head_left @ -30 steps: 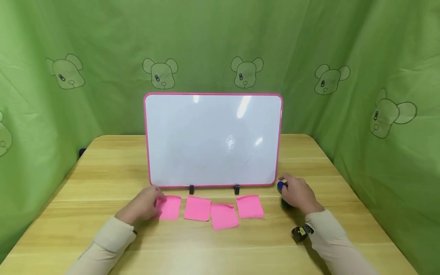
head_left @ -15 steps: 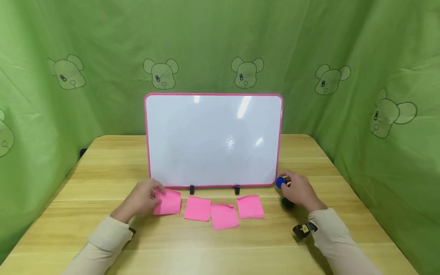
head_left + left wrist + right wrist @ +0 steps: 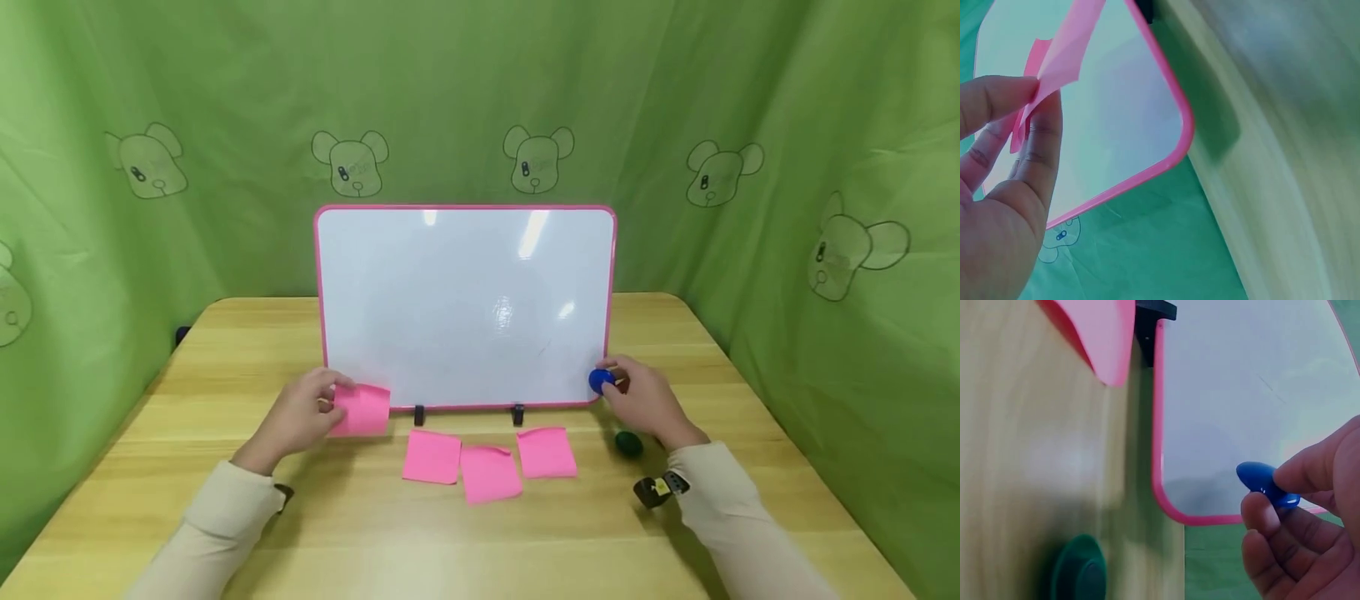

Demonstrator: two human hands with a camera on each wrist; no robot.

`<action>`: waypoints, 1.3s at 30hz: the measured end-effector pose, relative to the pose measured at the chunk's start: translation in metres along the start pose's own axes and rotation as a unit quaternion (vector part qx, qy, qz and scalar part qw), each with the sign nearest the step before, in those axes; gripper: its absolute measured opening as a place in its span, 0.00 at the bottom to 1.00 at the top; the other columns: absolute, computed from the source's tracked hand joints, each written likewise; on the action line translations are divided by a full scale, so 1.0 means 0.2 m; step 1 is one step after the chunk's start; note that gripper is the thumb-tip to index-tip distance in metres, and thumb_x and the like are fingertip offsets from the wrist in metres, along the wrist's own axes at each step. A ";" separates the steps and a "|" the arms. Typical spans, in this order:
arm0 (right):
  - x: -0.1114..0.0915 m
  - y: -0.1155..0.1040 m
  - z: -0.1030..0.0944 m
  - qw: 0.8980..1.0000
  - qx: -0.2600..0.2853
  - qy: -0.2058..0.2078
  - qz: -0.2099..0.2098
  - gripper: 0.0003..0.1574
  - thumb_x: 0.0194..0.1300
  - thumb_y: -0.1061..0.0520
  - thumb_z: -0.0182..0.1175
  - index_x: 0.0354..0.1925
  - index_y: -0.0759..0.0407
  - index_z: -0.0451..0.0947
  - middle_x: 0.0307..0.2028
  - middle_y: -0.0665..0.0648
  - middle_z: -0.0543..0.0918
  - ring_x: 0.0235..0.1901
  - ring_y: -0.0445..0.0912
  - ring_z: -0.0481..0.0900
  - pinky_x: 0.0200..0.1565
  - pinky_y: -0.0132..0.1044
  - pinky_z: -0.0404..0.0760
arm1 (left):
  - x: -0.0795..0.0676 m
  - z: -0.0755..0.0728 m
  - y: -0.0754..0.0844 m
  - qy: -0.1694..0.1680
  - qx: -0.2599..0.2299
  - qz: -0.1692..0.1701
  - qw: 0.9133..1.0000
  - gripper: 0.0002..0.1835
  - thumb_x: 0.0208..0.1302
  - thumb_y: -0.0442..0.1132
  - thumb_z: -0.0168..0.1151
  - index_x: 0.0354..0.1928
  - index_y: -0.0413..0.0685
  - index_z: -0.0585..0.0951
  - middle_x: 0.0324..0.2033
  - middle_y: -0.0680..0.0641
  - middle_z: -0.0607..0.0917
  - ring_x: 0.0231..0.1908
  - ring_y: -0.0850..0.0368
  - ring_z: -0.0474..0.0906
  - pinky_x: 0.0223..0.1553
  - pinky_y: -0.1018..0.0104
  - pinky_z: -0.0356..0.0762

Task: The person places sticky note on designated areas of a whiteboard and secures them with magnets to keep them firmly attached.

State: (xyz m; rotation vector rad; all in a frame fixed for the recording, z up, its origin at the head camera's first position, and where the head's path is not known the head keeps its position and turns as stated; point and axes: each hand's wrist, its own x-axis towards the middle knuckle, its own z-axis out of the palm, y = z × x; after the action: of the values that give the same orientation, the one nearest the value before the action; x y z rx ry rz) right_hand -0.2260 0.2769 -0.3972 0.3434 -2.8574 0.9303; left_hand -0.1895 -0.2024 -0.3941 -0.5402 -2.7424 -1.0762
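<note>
**Two Pinches, Left and Right**

Behind both grips hung a green curtain (image 3: 465,100), with bear heads drawn on it in dark lines. Below the grips spread a wooden table (image 3: 450,558). Between the grips, a little farther from the person, stood a whiteboard (image 3: 450,300) in a pink frame.

From two pale sleeves (image 3: 221,517) came the left hand (image 3: 300,410) and the right hand (image 3: 651,404), each with its fingertips together in a pinch.

The left pinch was clamped on a pink note (image 3: 369,410), in front of the board's corner at that side (whether the paper touched the board, I cannot tell). Three other pink notes (image 3: 491,475) lay on the table between the two grips, their upper edges curling.

Just below the right grip, a green round piece (image 3: 628,444) rested on the table. The right thumb and fingers were clamped on a blue round piece (image 3: 601,381), before the board's other lower corner. Between the grips, two small black supports (image 3: 419,415) showed under the frame.
</note>
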 end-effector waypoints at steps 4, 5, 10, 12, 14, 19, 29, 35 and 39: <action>0.03 -0.02 -0.01 1.000 -0.003 0.013 -0.016 0.20 0.65 0.63 0.57 0.56 0.65 0.74 0.44 0.68 0.81 0.36 0.54 0.77 0.35 0.43 0.77 | 0.03 -0.02 0.01 0.011 0.003 0.001 1.000 0.12 0.54 0.24 0.65 0.42 0.37 0.82 0.41 0.41 0.81 0.37 0.46 0.81 0.39 0.56 0.83; 0.04 -0.02 -0.01 1.000 -0.002 0.015 -0.020 0.20 0.65 0.64 0.57 0.56 0.65 0.74 0.44 0.68 0.81 0.36 0.54 0.77 0.34 0.42 0.77 | 0.03 -0.03 0.02 0.011 0.001 -0.002 1.000 0.12 0.55 0.24 0.65 0.42 0.37 0.82 0.41 0.40 0.81 0.38 0.45 0.82 0.39 0.55 0.83; 0.09 -0.04 -0.01 0.999 0.007 0.028 -0.027 0.19 0.65 0.63 0.58 0.54 0.65 0.74 0.42 0.66 0.81 0.35 0.53 0.77 0.34 0.41 0.78 | 0.06 -0.05 0.04 0.013 -0.014 -0.015 1.000 0.13 0.56 0.25 0.65 0.44 0.36 0.81 0.43 0.39 0.82 0.40 0.43 0.82 0.41 0.53 0.83; 0.10 -0.05 -0.02 0.999 0.012 0.031 -0.027 0.19 0.65 0.63 0.58 0.54 0.64 0.75 0.41 0.65 0.81 0.35 0.53 0.76 0.33 0.41 0.78 | 0.07 -0.06 0.04 0.017 -0.019 -0.019 1.000 0.13 0.56 0.25 0.65 0.45 0.36 0.81 0.44 0.38 0.82 0.41 0.43 0.82 0.42 0.54 0.83; 0.12 -0.07 -0.02 0.999 0.017 0.034 -0.029 0.18 0.65 0.63 0.58 0.54 0.63 0.74 0.40 0.64 0.81 0.34 0.53 0.76 0.33 0.40 0.78 | 0.08 -0.06 0.04 0.019 -0.018 -0.021 0.999 0.13 0.57 0.25 0.65 0.46 0.36 0.81 0.45 0.38 0.82 0.41 0.43 0.82 0.42 0.54 0.83; 0.15 -0.10 -0.01 0.997 0.039 0.050 -0.039 0.18 0.65 0.64 0.58 0.54 0.63 0.74 0.38 0.64 0.81 0.33 0.52 0.74 0.33 0.41 0.75 | 0.11 -0.06 0.06 0.025 -0.022 -0.032 0.999 0.17 0.57 0.26 0.65 0.49 0.36 0.79 0.46 0.38 0.81 0.42 0.43 0.82 0.43 0.54 0.82; 0.22 -0.15 0.03 0.993 0.081 0.074 -0.041 0.18 0.65 0.65 0.58 0.54 0.63 0.74 0.42 0.67 0.81 0.37 0.55 0.75 0.40 0.45 0.75 | 0.17 -0.06 0.10 0.027 -0.040 -0.064 0.997 0.23 0.57 0.26 0.64 0.56 0.38 0.76 0.50 0.37 0.77 0.44 0.43 0.80 0.40 0.57 0.83; 0.24 -0.18 0.04 0.992 0.091 0.076 -0.048 0.18 0.64 0.64 0.58 0.54 0.63 0.74 0.43 0.67 0.81 0.36 0.54 0.75 0.39 0.44 0.76 | 0.19 -0.07 0.10 0.032 -0.050 -0.075 0.995 0.25 0.57 0.25 0.63 0.59 0.38 0.74 0.52 0.37 0.76 0.45 0.43 0.80 0.39 0.58 0.83; 0.26 -0.20 0.05 0.991 0.097 0.078 -0.050 0.18 0.64 0.65 0.59 0.53 0.62 0.74 0.44 0.67 0.82 0.36 0.55 0.76 0.39 0.44 0.76 | 0.19 -0.08 0.10 0.033 -0.052 -0.073 0.995 0.26 0.57 0.25 0.63 0.60 0.37 0.72 0.53 0.37 0.75 0.45 0.43 0.80 0.39 0.58 0.84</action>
State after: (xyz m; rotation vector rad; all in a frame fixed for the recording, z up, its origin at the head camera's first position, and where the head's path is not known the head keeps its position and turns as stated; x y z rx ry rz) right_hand -0.2662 0.2302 -0.3741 0.4097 -2.5900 1.1629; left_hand -0.2164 -0.1886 -0.3596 -0.3147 -2.7163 -1.2522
